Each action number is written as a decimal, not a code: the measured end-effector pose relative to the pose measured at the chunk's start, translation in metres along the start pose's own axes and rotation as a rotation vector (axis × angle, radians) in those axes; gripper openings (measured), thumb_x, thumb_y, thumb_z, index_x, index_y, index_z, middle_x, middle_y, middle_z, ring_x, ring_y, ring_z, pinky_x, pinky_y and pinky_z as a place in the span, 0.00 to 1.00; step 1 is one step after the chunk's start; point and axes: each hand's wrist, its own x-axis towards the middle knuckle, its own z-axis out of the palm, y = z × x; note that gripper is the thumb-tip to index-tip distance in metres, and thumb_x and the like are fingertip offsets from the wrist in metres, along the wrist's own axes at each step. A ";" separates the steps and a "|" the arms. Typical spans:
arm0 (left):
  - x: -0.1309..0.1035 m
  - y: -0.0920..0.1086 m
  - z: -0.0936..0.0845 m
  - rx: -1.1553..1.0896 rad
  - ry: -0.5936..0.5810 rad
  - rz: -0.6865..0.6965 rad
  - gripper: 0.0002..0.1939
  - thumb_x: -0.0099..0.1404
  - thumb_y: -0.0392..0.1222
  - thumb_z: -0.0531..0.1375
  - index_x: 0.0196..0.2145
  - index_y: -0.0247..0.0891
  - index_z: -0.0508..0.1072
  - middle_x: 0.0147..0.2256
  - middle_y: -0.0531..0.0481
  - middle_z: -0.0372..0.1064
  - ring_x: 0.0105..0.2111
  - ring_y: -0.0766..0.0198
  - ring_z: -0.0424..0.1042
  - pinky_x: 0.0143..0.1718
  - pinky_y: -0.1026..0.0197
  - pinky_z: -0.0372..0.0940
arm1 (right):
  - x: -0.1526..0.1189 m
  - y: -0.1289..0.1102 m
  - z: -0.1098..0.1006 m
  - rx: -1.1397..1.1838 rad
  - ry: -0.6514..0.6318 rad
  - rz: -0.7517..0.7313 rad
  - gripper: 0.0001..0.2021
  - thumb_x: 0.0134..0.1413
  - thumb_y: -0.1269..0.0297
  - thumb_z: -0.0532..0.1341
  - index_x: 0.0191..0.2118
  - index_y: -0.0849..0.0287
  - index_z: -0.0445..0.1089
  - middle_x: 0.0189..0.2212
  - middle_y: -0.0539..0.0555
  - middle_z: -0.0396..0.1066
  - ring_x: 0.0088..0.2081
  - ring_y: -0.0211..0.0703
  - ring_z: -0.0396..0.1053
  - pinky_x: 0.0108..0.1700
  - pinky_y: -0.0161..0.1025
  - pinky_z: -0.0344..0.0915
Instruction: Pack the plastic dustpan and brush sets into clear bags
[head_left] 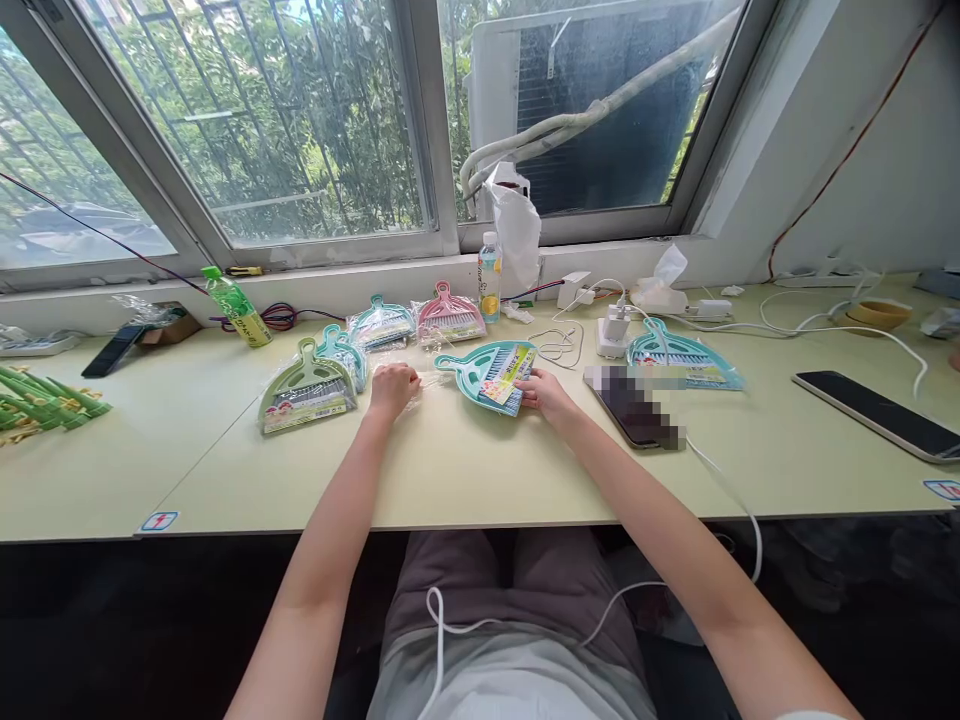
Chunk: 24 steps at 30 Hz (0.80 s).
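Observation:
A teal dustpan with its brush (480,374) and a yellow-green label lies at the middle of the table, its handle pointing left. My right hand (546,393) grips its right edge. My left hand (395,388) is closed left of the handle, with clear plastic film (429,380) pinched in its fingers. To the left lie a wrapped green dustpan (307,390) and a wrapped teal one (343,350). Behind them are another teal set (380,322) and a pink set (450,318). One more teal dustpan (679,358) lies at the right.
A phone (634,405) and a white charger (613,335) with cables stand right of my right hand. A tablet (881,412) lies farther right. A drink bottle (490,278) stands near the window; a green bottle (237,308) leans at the left.

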 end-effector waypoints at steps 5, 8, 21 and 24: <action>0.001 -0.004 -0.002 -0.056 0.202 -0.272 0.12 0.66 0.42 0.55 0.32 0.39 0.77 0.37 0.42 0.75 0.38 0.51 0.73 0.41 0.52 0.60 | -0.003 0.001 0.001 -0.012 -0.131 0.025 0.17 0.45 0.80 0.64 0.41 0.59 0.65 0.31 0.54 0.77 0.28 0.42 0.76 0.31 0.37 0.75; -0.001 -0.004 -0.004 -0.089 0.302 -0.266 0.11 0.67 0.43 0.54 0.33 0.40 0.75 0.37 0.43 0.75 0.38 0.51 0.73 0.42 0.51 0.59 | -0.001 0.005 0.001 -0.021 -0.201 0.019 0.17 0.45 0.78 0.65 0.42 0.58 0.65 0.32 0.54 0.78 0.29 0.41 0.77 0.32 0.36 0.75; -0.010 0.049 -0.005 -0.045 0.456 0.139 0.14 0.71 0.43 0.50 0.36 0.42 0.74 0.40 0.42 0.73 0.46 0.49 0.68 0.54 0.46 0.52 | -0.009 0.001 0.006 -0.050 -0.160 -0.219 0.18 0.46 0.72 0.67 0.40 0.55 0.61 0.32 0.50 0.77 0.32 0.42 0.76 0.35 0.41 0.76; -0.014 0.053 -0.013 -0.083 0.395 0.097 0.14 0.71 0.42 0.49 0.38 0.42 0.74 0.44 0.40 0.72 0.50 0.47 0.65 0.56 0.44 0.50 | -0.014 -0.001 0.009 -0.157 -0.332 -0.162 0.20 0.42 0.70 0.70 0.39 0.57 0.62 0.32 0.53 0.77 0.31 0.46 0.77 0.33 0.43 0.75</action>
